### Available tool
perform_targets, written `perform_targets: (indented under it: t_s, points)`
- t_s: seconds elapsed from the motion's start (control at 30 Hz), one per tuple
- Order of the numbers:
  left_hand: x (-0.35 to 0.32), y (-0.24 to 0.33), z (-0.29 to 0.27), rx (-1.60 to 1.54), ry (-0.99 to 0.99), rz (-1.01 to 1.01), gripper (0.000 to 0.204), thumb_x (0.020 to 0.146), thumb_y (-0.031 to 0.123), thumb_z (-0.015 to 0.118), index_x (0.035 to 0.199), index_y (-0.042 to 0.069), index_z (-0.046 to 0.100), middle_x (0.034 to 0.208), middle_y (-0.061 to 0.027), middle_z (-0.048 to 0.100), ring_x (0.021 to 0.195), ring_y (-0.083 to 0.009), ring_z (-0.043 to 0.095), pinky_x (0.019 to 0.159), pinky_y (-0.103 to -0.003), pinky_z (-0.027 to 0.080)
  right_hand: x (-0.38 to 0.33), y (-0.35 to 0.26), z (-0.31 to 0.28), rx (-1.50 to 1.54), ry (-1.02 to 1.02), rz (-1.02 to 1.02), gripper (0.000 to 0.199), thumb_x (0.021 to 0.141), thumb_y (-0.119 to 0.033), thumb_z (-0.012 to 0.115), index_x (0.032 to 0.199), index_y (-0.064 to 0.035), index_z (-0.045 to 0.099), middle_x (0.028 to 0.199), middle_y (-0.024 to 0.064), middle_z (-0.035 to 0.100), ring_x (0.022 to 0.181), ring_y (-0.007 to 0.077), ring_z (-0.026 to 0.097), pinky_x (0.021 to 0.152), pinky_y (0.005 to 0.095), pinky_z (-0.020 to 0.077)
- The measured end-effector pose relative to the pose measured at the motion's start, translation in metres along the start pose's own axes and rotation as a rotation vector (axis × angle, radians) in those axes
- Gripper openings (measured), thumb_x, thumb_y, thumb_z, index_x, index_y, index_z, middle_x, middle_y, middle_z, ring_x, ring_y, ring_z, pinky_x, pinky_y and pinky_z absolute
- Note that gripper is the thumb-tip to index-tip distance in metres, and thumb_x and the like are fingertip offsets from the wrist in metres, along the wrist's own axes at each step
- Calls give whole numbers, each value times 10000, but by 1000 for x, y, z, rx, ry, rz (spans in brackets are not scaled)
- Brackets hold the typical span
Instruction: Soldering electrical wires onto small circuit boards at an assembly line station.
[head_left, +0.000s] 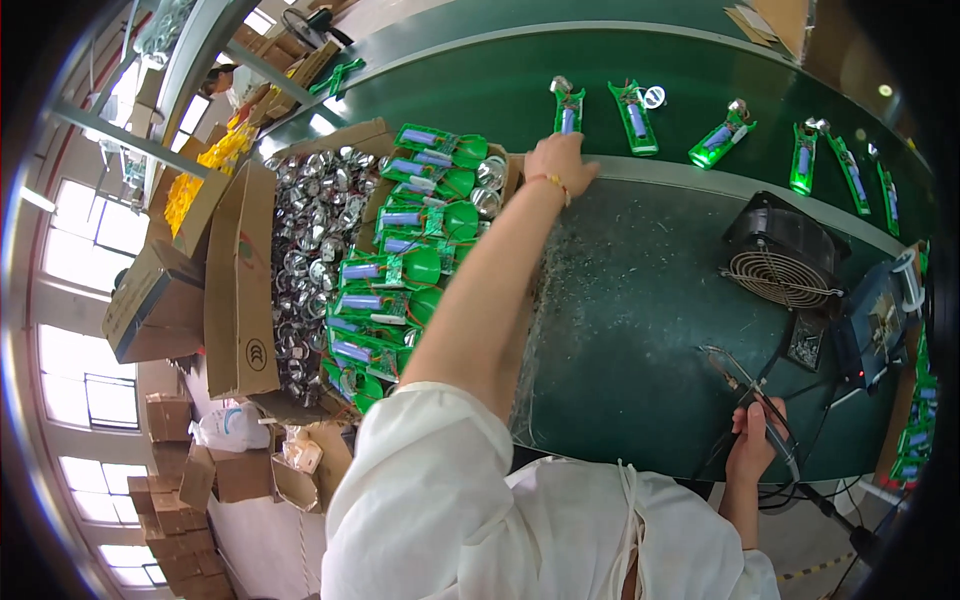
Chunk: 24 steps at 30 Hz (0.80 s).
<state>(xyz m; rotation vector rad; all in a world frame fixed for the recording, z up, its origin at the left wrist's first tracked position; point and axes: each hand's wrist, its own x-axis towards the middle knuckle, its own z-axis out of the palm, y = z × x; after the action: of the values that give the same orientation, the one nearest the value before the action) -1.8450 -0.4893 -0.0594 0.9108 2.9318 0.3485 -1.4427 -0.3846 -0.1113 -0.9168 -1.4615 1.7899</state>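
Observation:
My left arm stretches forward across the bench, and my left hand is at the belt's near edge. Its fingers are curled over the lower end of a green flashlight housing, which carries a purple battery cell and a silver lamp cup at the top. The fingertips are partly hidden, and the thumb points out to the right. Low on the right, my right hand is closed around a soldering iron. The iron's tip end points up and left over the dark green work mat.
Several wired green housings lie along the green belt. On the left, a carton holds silver lamp cups beside stacked green housings. A black fan and a dark soldering station stand right of the mat.

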Motion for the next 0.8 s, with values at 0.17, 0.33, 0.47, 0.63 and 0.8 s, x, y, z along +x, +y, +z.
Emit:
perform_targets:
  t_s: [0.17, 0.33, 0.47, 0.63, 0.8]
  points:
    - [-62, -28, -123, 37, -107, 368, 211, 707, 200, 588, 890, 131, 667, 928, -74, 647, 861, -259, 607, 770, -371, 482, 2, 2, 10, 22, -26, -14, 234, 794, -187, 619, 866, 9, 513, 704, 49, 524, 562, 102, 521, 471, 187, 384]
    - [-157, -99, -170, 19, -312, 324, 248, 640, 136, 702, 880, 105, 652, 888, -81, 610, 833, -263, 591, 745, -355, 474, -10, 4, 7, 0, -16, -9, 206, 794, -160, 603, 866, 10, 513, 690, 46, 518, 568, 101, 523, 476, 184, 387]
    - [-211, -109, -133, 140, -139, 298, 349, 609, 115, 709, 946, 108, 616, 891, -53, 555, 860, -248, 559, 734, -348, 479, -17, 6, 10, -11, -41, 14, 186, 795, -140, 592, 868, 11, 511, 699, 50, 523, 570, 100, 521, 479, 185, 388]
    - [-225, -108, -115, 335, -67, 289, 362, 617, 97, 684, 963, 96, 578, 910, -57, 555, 907, -248, 536, 771, -351, 461, -27, -1, 16, 20, -67, -60, 186, 796, -134, 589, 884, 12, 513, 720, 56, 534, 579, 101, 524, 487, 187, 390]
    - [-245, -114, -129, 89, -78, 306, 442, 650, 73, 637, 1070, 102, 505, 1081, -89, 540, 1004, -268, 519, 857, -377, 409, -41, 4, -1, 0, -29, -16, 194, 796, -146, 594, 887, 9, 519, 715, 54, 534, 584, 96, 522, 493, 187, 389]
